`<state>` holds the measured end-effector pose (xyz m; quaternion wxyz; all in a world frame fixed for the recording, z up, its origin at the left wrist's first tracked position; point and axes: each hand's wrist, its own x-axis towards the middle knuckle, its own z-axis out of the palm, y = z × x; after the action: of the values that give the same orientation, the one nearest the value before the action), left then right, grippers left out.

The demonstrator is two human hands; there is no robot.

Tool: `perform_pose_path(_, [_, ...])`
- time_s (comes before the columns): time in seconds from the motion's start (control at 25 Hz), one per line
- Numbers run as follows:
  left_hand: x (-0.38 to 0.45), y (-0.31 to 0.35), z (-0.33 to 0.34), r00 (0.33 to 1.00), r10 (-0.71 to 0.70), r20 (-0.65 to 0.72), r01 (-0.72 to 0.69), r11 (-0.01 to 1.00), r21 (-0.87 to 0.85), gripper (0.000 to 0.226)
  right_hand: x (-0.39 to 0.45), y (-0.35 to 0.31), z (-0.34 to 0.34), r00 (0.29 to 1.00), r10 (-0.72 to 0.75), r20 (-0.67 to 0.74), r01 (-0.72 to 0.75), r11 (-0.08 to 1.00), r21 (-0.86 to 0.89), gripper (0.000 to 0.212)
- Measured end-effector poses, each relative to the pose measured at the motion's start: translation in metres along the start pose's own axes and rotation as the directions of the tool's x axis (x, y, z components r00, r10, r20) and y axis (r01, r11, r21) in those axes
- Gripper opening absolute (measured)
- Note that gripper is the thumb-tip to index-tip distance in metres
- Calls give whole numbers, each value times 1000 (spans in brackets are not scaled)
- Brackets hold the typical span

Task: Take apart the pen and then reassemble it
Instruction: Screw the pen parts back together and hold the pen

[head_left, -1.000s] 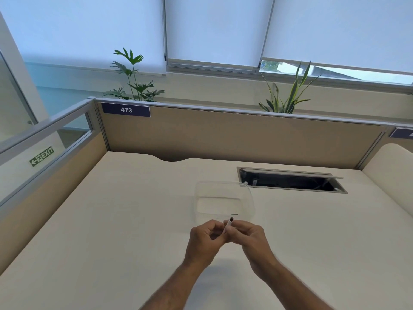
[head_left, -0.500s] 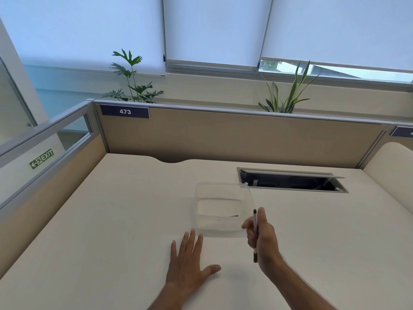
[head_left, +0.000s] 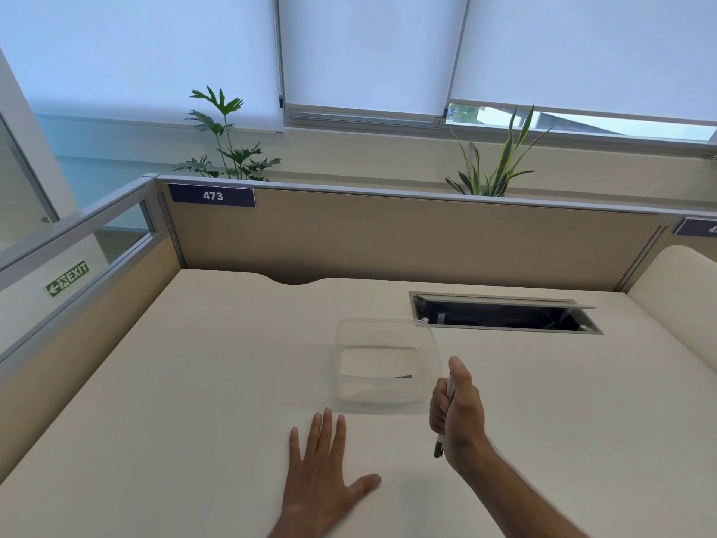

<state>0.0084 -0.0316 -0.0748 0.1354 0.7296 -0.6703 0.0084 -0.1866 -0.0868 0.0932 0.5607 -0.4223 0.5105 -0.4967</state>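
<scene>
Desk: pale cubicle desk [head_left: 194, 382] with tan partition walls, blinds and two plants at 12 o'clock. Only the head view to go on, so all of this is from there.
Clear tub: see-through plastic container [head_left: 388, 366] sitting mid-desk, at about 11 o'clock from the right hand and just beside it. Something small and dark [head_left: 403, 377] lies inside near its right wall, could be a pen part, too tiny to call.
Right hand: right hand [head_left: 459, 413] is curled into a fist around the pen [head_left: 450, 390], thumb sticking up at 12 o'clock.
Pen: held roughly upright, white barrel showing at the top of the fist and the dark tip [head_left: 439, 449] poking out the bottom at 6 o'clock. Looks off the desk, hard to be sure.
Left hand: left hand [head_left: 322, 467] is flat on the desk, fingers spread wide, holding nothing, at about 8 o'clock from the pen.
Risk 1: fist grip hides most of the barrel, so if that speck in the tub is a leftover piece, the pen may not be fully back together, my guess only.
Risk 2: tub is light and right next to the knuckles, so a careless swing could knock it and scatter whatever's inside.
Risk 3: tip pointing down means a slack grip drops the pen straight onto the desk and it rolls.
</scene>
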Motion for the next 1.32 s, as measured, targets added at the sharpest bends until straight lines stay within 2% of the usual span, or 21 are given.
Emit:
perform_pose_path(0.44, [1, 0, 3, 999, -1, -34, 1, 1000, 20, 105, -2, 2, 2, 996, -65, 60, 67, 997, -29, 54])
perform_pose_path(0.64, [1, 0, 4, 999, 3, -54, -2, 1000, 21, 105, 0, 4, -3, 986, -97, 134, 102, 994, -36, 63])
perform_pose_path(0.8, [2, -1, 4, 998, 5, -68, -4, 1000, 25, 105, 0, 13, -10, 964, -131, 232, 163, 979, -122, 26])
perform_pose_path(0.92, [2, -1, 5, 998, 4, -69, -2, 1000, 25, 105, 0, 21, -22, 937, -168, 305, 248, 938, -243, 24])
perform_pose_path(1.0, [3, -1, 5, 998, 0, -64, 1, 1000, 21, 105, 1, 31, -33, 888, -236, 395, 401, 817, -414, 29])
perform_pose_path(1.08, [4, -1, 5, 998, -2, -59, 3, 1000, 20, 105, 4, 45, -45, 785, -298, 544, 598, 593, -539, 36])
perform_pose_path(1.12, [4, -1, 6, 998, -2, -57, 3, 1000, 21, 105, 6, 54, -52, 713, -298, 635, 693, 443, -569, 35])
perform_pose_path(1.2, [4, -2, 6, 999, -2, -47, 3, 1000, 24, 105, 11, 70, -63, 547, -251, 798, 836, 120, -535, 34])
perform_pose_path(1.24, [5, -2, 6, 999, -1, -39, 2, 1000, 24, 104, 13, 77, -68, 485, -217, 847, 868, -1, -497, 38])
perform_pose_path(1.32, [5, -2, 6, 1000, -1, -27, 2, 1000, 27, 104, 13, 85, -72, 427, -155, 891, 886, -128, -446, 49])
